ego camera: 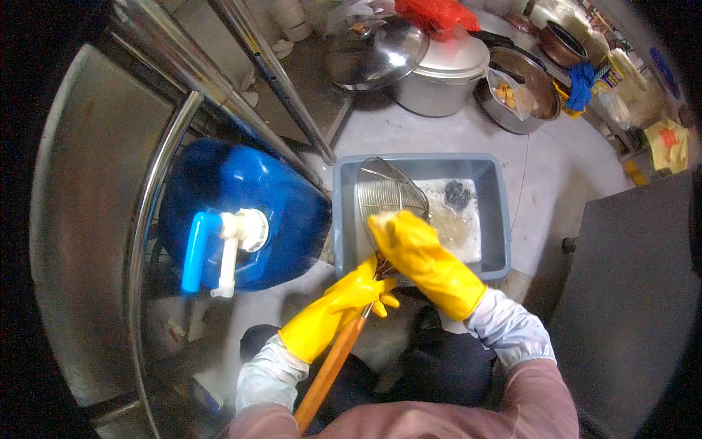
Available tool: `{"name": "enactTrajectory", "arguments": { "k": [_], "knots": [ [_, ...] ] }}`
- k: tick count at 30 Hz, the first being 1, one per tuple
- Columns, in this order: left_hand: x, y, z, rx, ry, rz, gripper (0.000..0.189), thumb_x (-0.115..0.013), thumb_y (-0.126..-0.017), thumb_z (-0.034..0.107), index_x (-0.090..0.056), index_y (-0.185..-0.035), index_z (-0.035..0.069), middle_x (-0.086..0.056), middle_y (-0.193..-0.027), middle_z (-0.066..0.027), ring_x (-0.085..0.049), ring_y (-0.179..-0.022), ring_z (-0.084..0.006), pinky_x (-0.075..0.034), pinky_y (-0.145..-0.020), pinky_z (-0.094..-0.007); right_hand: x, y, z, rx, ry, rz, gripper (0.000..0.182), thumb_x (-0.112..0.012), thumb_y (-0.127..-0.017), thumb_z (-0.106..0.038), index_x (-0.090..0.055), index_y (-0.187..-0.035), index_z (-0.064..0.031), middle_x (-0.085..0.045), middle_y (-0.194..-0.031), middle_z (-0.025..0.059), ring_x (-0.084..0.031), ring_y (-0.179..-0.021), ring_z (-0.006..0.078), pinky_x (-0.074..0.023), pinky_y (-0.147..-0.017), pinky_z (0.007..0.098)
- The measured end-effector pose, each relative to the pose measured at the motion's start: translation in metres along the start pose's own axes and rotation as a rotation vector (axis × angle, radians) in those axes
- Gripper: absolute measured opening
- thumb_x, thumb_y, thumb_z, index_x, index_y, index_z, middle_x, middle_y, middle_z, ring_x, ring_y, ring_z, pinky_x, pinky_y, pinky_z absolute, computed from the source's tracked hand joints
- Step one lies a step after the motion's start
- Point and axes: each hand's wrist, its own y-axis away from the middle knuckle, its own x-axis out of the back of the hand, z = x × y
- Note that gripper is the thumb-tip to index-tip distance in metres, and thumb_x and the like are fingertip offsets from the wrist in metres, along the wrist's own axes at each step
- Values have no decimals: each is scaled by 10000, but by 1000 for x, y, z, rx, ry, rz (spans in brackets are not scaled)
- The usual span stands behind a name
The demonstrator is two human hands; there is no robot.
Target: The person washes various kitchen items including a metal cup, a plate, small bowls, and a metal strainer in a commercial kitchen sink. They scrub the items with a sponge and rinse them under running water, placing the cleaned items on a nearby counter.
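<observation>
My left hand point(351, 296), in a yellow rubber glove, is closed around the metal neck of a wire skimmer point(390, 186). Its wooden handle point(334, 356) slants down toward my lap. The mesh bowl of the skimmer is tilted on edge over the left part of a grey plastic tub point(502, 219). Against the bowl's near rim rests my right hand point(419, 252), gloved the same way, with its fingers curled. A pale patch shows at the fingertips; I cannot tell whether it is foam or a held pad. Cloudy, sudsy water point(460, 236) and a dark scrubber-like clump point(458, 195) are in the tub.
Left of the tub lies a blue plastic drum point(274, 181) with a white valve point(247, 230) and blue pipe elbow point(200, 252). Beyond stand a lidded metal pot point(439, 88) and a pan point(518, 120) holding a bag. A dark panel point(630, 296) rises at right.
</observation>
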Motion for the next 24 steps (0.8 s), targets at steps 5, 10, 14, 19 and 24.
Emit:
{"name": "enactTrajectory", "arguments": {
  "k": [5,10,14,19,24],
  "knots": [
    [3,-3,-6,-35,-83,-82,642,-604,-959,108,-274,-1507,64,-610,-1237,-167,-701,-708,-234,-586,-489,-308,12,-55,29,2,64,71,213,-592,-907,-213,-659,-1063,-86,-601,-836,110,-627,-782,295,-509,-688,389],
    [-12,14,6,-105,-44,-152,541,-603,-969,131,-347,-1433,24,-617,-1169,-157,-695,-697,-216,-571,-476,-296,33,-85,54,-264,-147,-104,374,-549,-984,-389,-653,-1042,-35,-693,-975,167,-643,-937,392,-503,-816,446],
    [0,-3,-8,-100,21,-114,603,-612,-958,118,-308,-1470,23,-555,-1299,-198,-712,-730,-253,-593,-488,-326,13,-24,12,5,71,-10,170,-600,-895,-153,-633,-1060,-127,-574,-779,97,-606,-737,284,-502,-623,377],
    [0,1,-4,-77,-62,-71,607,-594,-961,122,-297,-1482,32,-564,-1265,-228,-715,-734,-280,-601,-491,-338,14,-14,-1,90,181,54,157,-604,-901,-184,-647,-1033,-111,-590,-808,101,-613,-755,293,-498,-641,391],
    [-14,7,-4,-38,-131,-88,579,-591,-960,118,-318,-1463,30,-595,-1215,-221,-705,-704,-252,-595,-489,-324,40,-83,43,-419,-352,-17,331,-549,-999,-355,-650,-967,-40,-688,-932,152,-653,-886,351,-506,-797,433]
  ]
}}
